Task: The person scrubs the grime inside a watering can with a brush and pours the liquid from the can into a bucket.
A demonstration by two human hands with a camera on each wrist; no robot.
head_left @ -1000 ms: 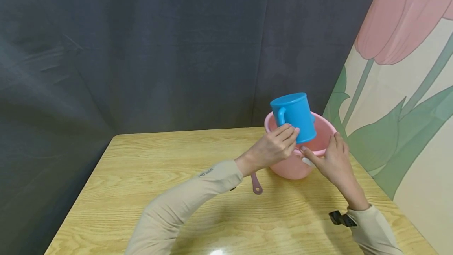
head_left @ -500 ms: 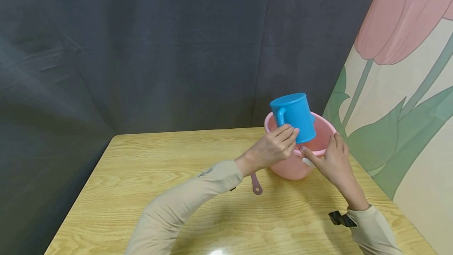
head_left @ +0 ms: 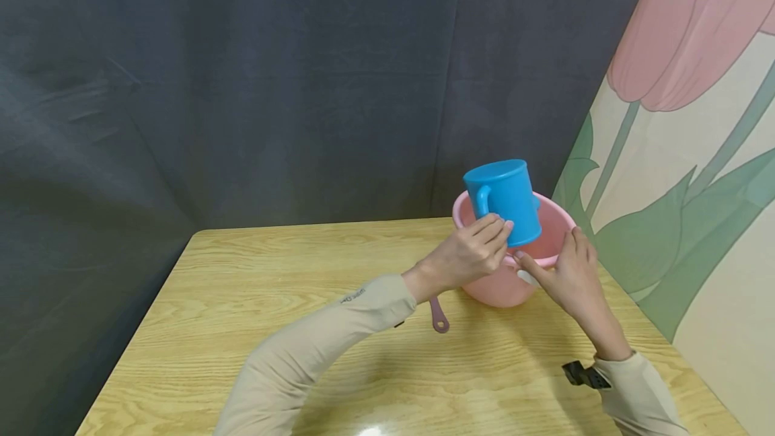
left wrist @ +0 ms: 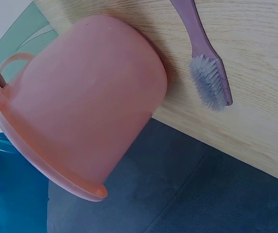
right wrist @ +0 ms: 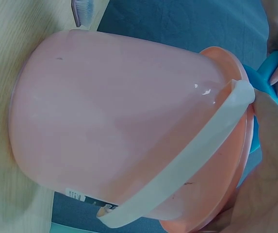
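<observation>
A blue mug (head_left: 511,207) is tilted above the mouth of a pink bucket (head_left: 496,290), and my left hand (head_left: 469,252) pinches its side handle low down. What the mug contains cannot be seen. My right hand (head_left: 572,281) grips the bucket's rim on the near right, thumb in front and fingers along the right side. In the right wrist view, the bucket's pale carry handle (right wrist: 177,165) hangs down across its outer wall, with the thumb by its upper end. The bucket stands upright on the table (head_left: 272,274).
A purple scrub brush (left wrist: 209,80) with pale bristles lies on the table left of the bucket, partly under my left forearm in the head view. A dark curtain (head_left: 303,86) hangs behind the table. A wall with painted tulips (head_left: 696,153) stands close on the right.
</observation>
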